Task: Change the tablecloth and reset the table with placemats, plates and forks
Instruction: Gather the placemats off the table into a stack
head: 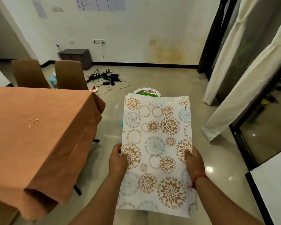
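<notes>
Both forearms reach forward, bare. Left hand grips the left edge of the placemat stack, thumb on top. Right hand grips the right edge likewise; fingers beneath hidden, probably curled. Red thread circles the right wrist.

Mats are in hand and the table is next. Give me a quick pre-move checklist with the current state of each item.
1. Grip on the placemats: ok. The left hand and the right hand each hold a side edge.
2. Number of mats: cannot tell. Layered edges at the far end suggest a stack, but no count is possible.
3. Tablecloth in place: ok. The brown cloth covers the top and drapes over the corner.
4. Cloth surface clean: not ok. A small cluster of droplets or crumbs sits on it.
5. Plates ready: cannot tell. Something with a white scalloped rim shows beyond the mats, mostly hidden.
6. Forks: cannot tell. None visible.
</notes>
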Action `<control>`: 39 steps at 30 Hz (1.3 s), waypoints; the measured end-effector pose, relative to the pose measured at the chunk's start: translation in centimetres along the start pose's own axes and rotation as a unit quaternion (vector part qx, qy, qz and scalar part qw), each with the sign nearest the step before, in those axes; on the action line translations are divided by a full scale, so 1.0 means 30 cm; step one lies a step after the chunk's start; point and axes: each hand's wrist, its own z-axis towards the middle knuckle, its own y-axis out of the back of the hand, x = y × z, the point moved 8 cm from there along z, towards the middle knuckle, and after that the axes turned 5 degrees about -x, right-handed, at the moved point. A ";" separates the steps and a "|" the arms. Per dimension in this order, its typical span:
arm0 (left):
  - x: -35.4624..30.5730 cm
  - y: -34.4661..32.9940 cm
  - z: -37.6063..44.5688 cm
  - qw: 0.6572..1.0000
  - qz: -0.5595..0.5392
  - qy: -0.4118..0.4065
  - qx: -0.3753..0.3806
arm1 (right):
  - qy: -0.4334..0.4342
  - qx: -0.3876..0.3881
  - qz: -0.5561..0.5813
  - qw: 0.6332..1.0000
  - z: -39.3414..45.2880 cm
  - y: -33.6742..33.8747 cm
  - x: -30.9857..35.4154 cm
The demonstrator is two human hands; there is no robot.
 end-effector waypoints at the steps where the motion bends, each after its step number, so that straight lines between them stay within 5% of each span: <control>1: -0.006 -0.008 0.004 1.000 0.003 -0.010 -0.002 | 0.006 0.003 0.002 1.000 0.009 0.003 0.005; 11: -0.054 -0.296 0.061 0.999 0.037 -0.004 -0.023 | 0.019 0.040 -0.022 0.999 0.337 0.104 0.004; 24: -0.362 -1.179 0.342 0.997 0.063 0.011 -0.036 | 0.080 0.050 -0.074 0.993 1.279 0.414 0.307; 31: -0.478 -1.353 0.692 0.993 0.093 0.001 -0.074 | 0.094 0.067 -0.084 0.990 1.654 0.252 0.414; 39: -0.534 -1.414 1.211 0.989 0.085 0.049 -0.111 | 0.124 0.123 -0.111 0.978 2.077 -0.195 0.641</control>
